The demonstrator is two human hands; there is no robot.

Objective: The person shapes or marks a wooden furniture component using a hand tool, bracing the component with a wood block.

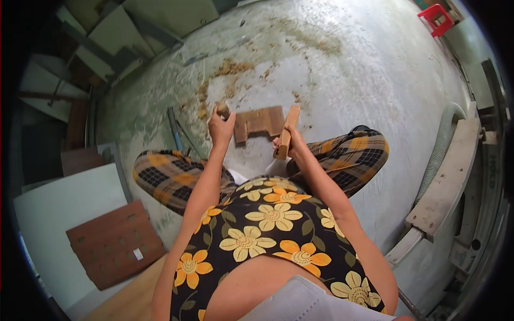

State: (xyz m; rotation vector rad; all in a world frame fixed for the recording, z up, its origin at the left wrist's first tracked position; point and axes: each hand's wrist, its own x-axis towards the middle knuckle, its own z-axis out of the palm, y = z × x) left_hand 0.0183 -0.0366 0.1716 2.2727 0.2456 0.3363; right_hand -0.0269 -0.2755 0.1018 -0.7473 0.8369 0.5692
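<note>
My left hand (220, 128) is closed around a small rounded brown object (223, 110), just left of the notched board; I cannot tell what kind of thing it is. My right hand (293, 140) grips a long, light-brown wooden block (290, 124), which stands slanted with its far end pointing away from me. Between the two hands lies a dark brown wooden board (261, 121) on the floor, with a cutout along its near edge. The far end of the block comes close to the board's right side.
Wood shavings (233, 68) are scattered over the concrete floor (364, 80) ahead. Long thin tools (174, 128) lie left of my left hand. A brown slotted panel (116, 244) rests at lower left. Metal machinery with a hose (440, 144) stands right, a red stool (436, 20) far right.
</note>
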